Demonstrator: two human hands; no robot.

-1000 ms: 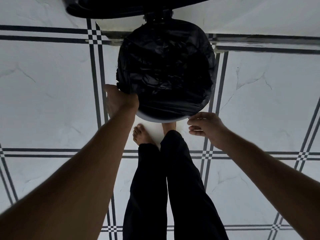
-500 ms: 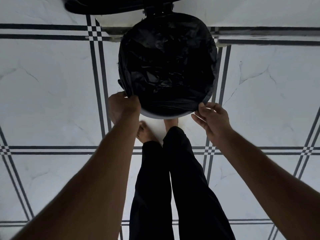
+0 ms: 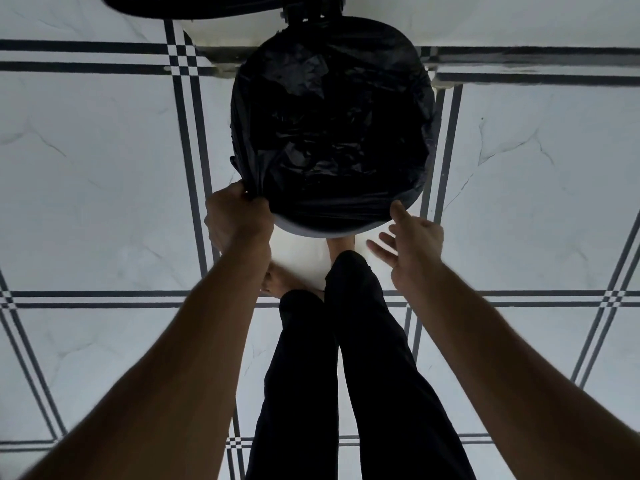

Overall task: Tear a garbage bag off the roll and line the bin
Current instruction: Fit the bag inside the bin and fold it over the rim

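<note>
A black garbage bag (image 3: 332, 133) fills the round bin and is folded over most of its rim. A strip of the bin's pale rim (image 3: 325, 233) shows bare at the near edge. My left hand (image 3: 237, 220) pinches the bag's edge at the bin's near-left side. At the near-right side, my right hand (image 3: 408, 237) is spread with fingers apart, its thumb tip touching the bag's edge, gripping nothing. The roll is not in view.
The bin's dark lid (image 3: 214, 5) stands raised behind it on a hinge (image 3: 311, 12). White floor tiles with black grid lines (image 3: 194, 133) surround the bin. My legs in black trousers (image 3: 346, 358) and bare feet stand just in front of it.
My left hand slid down the rim from the left side to the near-left while holding the bag. My right hand reached the bag's edge, then let its fingers spread open.
</note>
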